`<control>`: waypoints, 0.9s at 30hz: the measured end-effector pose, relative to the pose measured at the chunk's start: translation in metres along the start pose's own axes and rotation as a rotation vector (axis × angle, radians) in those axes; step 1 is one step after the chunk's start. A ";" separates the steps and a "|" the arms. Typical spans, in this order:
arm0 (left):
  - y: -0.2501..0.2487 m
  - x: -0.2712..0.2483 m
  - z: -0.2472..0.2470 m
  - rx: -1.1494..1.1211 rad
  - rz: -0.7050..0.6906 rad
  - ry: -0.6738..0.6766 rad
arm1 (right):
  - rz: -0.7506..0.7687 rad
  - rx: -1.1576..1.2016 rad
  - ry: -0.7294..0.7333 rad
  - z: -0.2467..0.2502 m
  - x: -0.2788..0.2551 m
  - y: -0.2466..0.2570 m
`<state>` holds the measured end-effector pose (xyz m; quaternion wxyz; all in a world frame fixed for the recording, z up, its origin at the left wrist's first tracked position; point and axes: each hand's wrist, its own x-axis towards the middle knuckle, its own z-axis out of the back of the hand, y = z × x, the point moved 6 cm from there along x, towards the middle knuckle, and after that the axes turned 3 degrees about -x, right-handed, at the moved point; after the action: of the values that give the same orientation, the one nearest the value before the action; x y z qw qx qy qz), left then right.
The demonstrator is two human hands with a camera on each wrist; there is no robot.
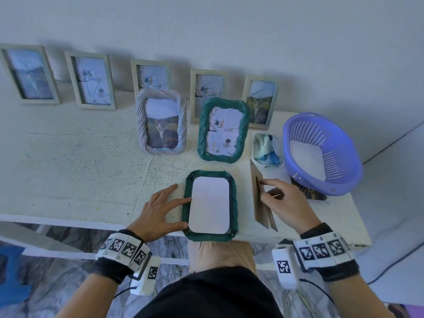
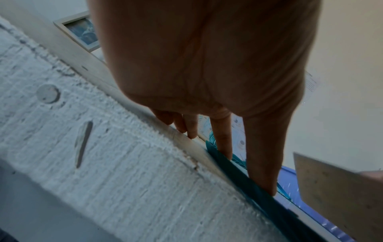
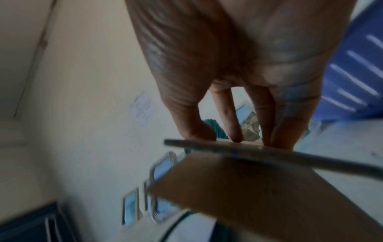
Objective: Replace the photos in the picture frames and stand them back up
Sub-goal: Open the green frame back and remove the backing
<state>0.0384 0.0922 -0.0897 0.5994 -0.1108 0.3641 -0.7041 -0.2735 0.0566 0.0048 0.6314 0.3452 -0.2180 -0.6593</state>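
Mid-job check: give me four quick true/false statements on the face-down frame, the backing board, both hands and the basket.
1. The green frame by the table edge lies face-down with a white sheet in it. True.
2. The right hand is empty. False: it grips the brown backing board, held on edge.
3. The left hand rests on that frame's left side. True.
4. The purple basket sits left of the frames. False: it is at the right end.

Soft, cool, even daylight; wide-angle bending at the edges.
Head view is fairly sharp, with faint shadows behind the frames [image 1: 150,75] on the wall [image 1: 229,31]; both wrist views are dim and motion-blurred.
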 end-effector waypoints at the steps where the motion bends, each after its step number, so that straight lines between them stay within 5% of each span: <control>1: 0.000 0.000 0.000 0.000 0.000 -0.002 | 0.021 -0.150 -0.014 0.000 0.001 0.001; 6: 0.002 0.001 -0.001 0.002 0.000 -0.005 | -0.011 -0.477 0.015 -0.033 0.007 -0.005; 16: 0.001 0.000 -0.001 -0.007 0.005 -0.008 | -0.011 -0.679 0.033 -0.057 0.001 -0.007; 19: 0.001 0.000 -0.001 -0.007 0.006 -0.003 | 0.182 -0.703 -0.062 -0.063 -0.007 0.012; 23: 0.000 0.000 -0.001 -0.002 0.008 0.001 | 0.566 -0.707 0.076 -0.101 -0.028 0.039; 27: -0.001 0.000 0.000 0.001 0.007 0.000 | 0.616 -0.758 0.192 -0.127 -0.031 0.042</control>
<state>0.0374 0.0927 -0.0888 0.6019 -0.1095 0.3641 -0.7023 -0.1532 0.1010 -0.0442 0.8950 0.0701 0.0042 -0.4404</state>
